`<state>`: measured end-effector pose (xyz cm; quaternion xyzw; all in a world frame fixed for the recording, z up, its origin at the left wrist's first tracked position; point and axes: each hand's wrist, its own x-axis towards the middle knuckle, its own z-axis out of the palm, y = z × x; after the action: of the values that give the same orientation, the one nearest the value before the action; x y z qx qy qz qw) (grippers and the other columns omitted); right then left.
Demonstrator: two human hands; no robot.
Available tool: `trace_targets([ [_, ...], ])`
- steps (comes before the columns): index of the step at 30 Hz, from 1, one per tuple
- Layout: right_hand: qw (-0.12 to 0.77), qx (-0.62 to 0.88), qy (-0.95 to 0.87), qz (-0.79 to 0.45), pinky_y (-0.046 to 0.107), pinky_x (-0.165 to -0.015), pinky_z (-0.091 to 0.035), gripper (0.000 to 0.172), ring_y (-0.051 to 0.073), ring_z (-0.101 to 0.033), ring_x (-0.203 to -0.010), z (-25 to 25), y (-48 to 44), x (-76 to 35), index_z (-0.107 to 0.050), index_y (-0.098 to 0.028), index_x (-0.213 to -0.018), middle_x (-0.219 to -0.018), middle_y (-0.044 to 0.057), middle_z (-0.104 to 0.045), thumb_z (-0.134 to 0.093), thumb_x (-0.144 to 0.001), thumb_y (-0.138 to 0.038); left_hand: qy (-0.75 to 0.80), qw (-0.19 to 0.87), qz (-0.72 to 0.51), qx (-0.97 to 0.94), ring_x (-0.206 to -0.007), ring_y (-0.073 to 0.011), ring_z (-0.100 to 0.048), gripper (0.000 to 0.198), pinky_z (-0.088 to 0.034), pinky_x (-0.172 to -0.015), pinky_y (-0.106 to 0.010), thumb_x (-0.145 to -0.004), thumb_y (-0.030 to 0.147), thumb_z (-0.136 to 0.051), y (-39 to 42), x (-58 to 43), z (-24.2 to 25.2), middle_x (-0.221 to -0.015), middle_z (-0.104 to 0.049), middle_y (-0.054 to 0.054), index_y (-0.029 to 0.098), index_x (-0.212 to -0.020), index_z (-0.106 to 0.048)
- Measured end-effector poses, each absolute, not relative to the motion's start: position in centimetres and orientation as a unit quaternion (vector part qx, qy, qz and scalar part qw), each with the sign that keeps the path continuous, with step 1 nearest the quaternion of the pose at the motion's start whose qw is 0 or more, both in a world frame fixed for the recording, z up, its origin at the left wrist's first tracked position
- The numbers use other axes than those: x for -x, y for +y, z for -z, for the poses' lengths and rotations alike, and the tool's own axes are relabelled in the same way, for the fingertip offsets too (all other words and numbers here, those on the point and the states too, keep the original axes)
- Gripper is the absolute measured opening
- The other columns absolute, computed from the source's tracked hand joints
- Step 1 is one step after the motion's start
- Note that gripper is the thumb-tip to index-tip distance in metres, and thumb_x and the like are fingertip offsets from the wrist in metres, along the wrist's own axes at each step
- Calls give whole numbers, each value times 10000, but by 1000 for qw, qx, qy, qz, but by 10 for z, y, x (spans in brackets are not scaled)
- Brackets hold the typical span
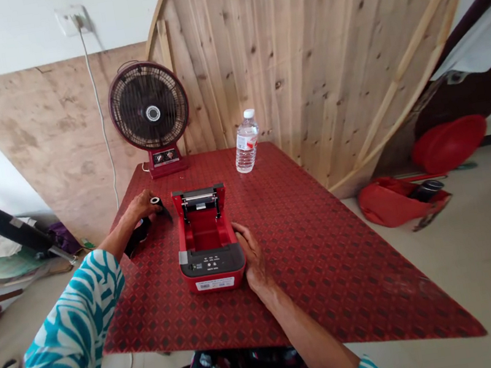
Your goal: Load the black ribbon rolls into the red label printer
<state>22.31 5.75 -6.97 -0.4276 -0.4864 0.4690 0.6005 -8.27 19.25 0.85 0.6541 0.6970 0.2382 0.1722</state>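
Note:
A small red printer (209, 246) with a dark front panel sits on the red patterned table (322, 259), its lid open and its paper bay showing empty. My right hand (251, 254) rests against the printer's right side, fingers curled onto it. My left hand (141, 205) lies to the left of the printer, closed around a small black roll (156, 201) with a white core. A dark object (138, 233) lies under my left wrist; what it is I cannot make out.
A red desk fan (150, 115) stands at the table's back left, its cord running up to a wall socket (71, 19). A clear water bottle (246, 141) stands at the back. Wooden boards lean on the wall. A red bag (388, 202) and basin (448, 142) lie on the floor right.

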Motion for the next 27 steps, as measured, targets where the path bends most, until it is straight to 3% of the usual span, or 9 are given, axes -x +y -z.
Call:
trace_targets([
  [4,599,428,-481,-475,408,-961,-459,384,247,-593,-1142,70,58,-222,-633,-254,-1138,-1212,42,-673,-494,-865,-487,682,203,-305,-633,-960,-234,-662,520,-503,-808,-306,-646,419,-708,180,97,-14,-1036,-713,-95,160,-1085,-603],
  [7,601,427,-476,-479,413,-960,-459,383,249,-589,-1149,71,59,-222,-635,-254,-1137,-1220,47,-670,-503,-859,-482,672,237,-343,-612,-1018,-225,-657,508,-513,-857,-323,-722,477,-604,155,114,-15,-1108,-706,-121,148,-1109,-604],
  [12,606,430,-469,-478,413,-942,-470,375,251,-603,-1119,74,61,-221,-649,-255,-1123,-1187,46,-684,-517,-847,-472,644,320,-334,-609,-983,-264,-677,518,-535,-842,-358,-539,449,-739,120,128,-7,-1045,-742,-98,180,-978,-683],
  [16,606,430,-474,-472,407,-932,-472,398,251,-598,-1122,75,61,-221,-641,-252,-1143,-1191,50,-682,-512,-847,-485,626,340,-352,-607,-985,-269,-669,579,-518,-871,-363,-510,514,-764,115,122,2,-1030,-746,-74,193,-987,-689],
  [22,606,430,-469,-477,400,-925,-467,415,252,-595,-1122,76,63,-221,-640,-236,-1134,-1195,59,-675,-522,-830,-493,632,327,-379,-592,-793,-234,-666,555,-519,-717,-327,-508,618,-742,102,110,1,-797,-719,-38,177,-821,-620],
  [27,616,421,-461,-481,411,-932,-457,434,255,-601,-1103,77,65,-220,-641,-228,-1122,-1174,61,-684,-537,-817,-518,605,397,-393,-567,-613,-181,-619,573,-475,-555,-283,-594,646,-693,62,97,-15,-735,-678,-33,178,-912,-602],
])
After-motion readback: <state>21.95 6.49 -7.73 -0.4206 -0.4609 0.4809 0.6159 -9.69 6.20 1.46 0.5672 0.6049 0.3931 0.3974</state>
